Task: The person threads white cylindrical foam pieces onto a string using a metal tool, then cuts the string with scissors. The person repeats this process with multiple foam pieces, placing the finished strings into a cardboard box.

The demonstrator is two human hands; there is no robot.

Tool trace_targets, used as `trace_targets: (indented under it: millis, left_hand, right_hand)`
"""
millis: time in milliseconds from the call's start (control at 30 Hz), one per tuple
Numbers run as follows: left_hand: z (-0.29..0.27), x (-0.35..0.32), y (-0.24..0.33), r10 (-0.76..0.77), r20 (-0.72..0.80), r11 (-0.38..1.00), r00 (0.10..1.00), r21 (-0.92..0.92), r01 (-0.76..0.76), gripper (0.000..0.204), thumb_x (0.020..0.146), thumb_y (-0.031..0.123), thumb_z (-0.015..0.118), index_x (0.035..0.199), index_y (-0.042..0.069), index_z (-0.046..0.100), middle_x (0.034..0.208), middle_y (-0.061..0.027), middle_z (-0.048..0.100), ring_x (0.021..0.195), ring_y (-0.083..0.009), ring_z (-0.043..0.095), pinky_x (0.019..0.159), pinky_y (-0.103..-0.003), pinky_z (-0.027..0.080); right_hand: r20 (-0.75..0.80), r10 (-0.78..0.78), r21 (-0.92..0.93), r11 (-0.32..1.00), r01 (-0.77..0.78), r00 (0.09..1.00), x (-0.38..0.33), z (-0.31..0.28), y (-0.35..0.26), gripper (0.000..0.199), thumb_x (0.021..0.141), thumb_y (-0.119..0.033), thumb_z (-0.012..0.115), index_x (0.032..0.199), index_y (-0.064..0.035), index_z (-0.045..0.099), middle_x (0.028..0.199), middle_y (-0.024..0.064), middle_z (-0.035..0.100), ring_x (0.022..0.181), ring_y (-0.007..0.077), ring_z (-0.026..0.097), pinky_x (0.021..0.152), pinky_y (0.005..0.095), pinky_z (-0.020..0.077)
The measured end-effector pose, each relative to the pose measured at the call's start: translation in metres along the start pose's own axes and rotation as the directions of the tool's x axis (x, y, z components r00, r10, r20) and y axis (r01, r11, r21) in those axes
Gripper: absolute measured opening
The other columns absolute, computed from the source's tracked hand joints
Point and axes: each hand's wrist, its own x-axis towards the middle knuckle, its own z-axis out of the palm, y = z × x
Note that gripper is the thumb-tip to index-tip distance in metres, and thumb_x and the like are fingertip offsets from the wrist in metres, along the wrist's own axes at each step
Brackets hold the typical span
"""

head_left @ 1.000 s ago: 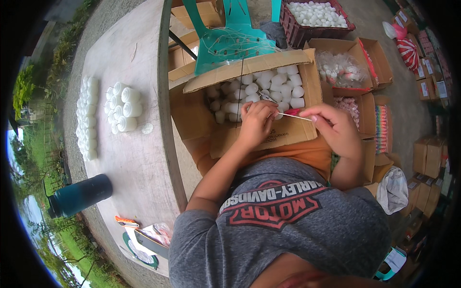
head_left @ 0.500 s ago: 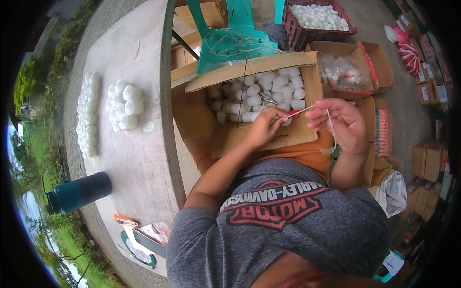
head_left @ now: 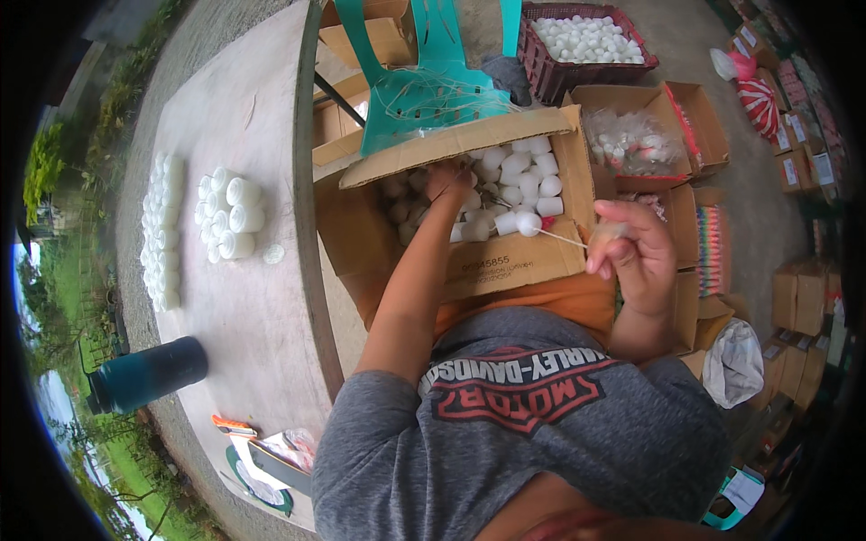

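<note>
My right hand (head_left: 637,245) is closed in a pinch on a thin white cord (head_left: 566,239), to the right of the cardboard box on my lap. The cord runs left to a white ball (head_left: 529,224) at the box's near edge. Something translucent also shows between the fingers. My left hand (head_left: 450,180) reaches into the box (head_left: 492,263) among many white rounded plastic pieces (head_left: 517,163); its fingertips are hidden there. Close to the ball sits a white cup-shaped piece (head_left: 507,223). A red bit (head_left: 548,223) shows behind the ball.
White lidded jars (head_left: 236,219) stand grouped on the table (head_left: 262,316) at left, with a dark teal bottle (head_left: 149,373) near its edge. A green plastic chair (head_left: 442,99) stands beyond the box. A maroon crate (head_left: 541,72) of white pieces and open cartons (head_left: 708,135) are at right.
My left hand has left the cord and moved up and left into the box. The right hand has come slightly down, and the ball on the cord now shows at the box's near edge.
</note>
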Motion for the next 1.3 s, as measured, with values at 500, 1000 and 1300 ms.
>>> trace_targets:
  millis: [500,1000,1300]
  left_hand:
    - [-0.091,-0.102,0.043,0.427,0.712,-0.060,0.557,-0.592,0.803,0.031,0.092,0.029,0.046,0.104,0.002,0.053,0.081,-0.0055,0.061,0.070,-0.0146,0.058,0.067,-0.030,0.049]
    - [-0.168,-0.159,0.064,0.306,0.392,-0.353,0.868,-0.800,0.486,0.044,0.091,0.035,0.048,0.126,0.008,0.044,0.101,-0.0061,0.058,0.090,-0.0166,0.057,0.083,-0.030,0.046]
    - [-0.164,-0.163,0.065,0.289,0.301,-0.290,0.909,-0.877,0.383,0.042,0.094,0.028,0.044,0.131,0.009,0.037,0.112,-0.0066,0.051,0.097,-0.0170,0.055,0.087,-0.031,0.044]
  right_hand:
    - [-0.039,-0.303,-0.729,0.660,0.180,0.952,0.013,0.009,0.018,0.017,0.074,-0.001,0.072,0.090,-0.0038,0.066,0.073,0.0045,0.057,0.058,0.0111,0.055,0.050,0.0248,0.0429]
    - [-0.003,-0.376,-0.765,0.598,0.240,0.927,0.011,0.036,0.040,0.020,0.068,0.002,0.074,0.086,-0.0038,0.069,0.066,0.0062,0.059,0.056,0.0152,0.056,0.048,0.0263,0.0422]
    - [0.010,-0.402,-0.790,0.558,0.254,0.915,0.013,0.038,0.050,0.020,0.067,0.001,0.074,0.086,-0.0042,0.069,0.063,0.0054,0.056,0.052,0.0160,0.054,0.046,0.0276,0.0413]
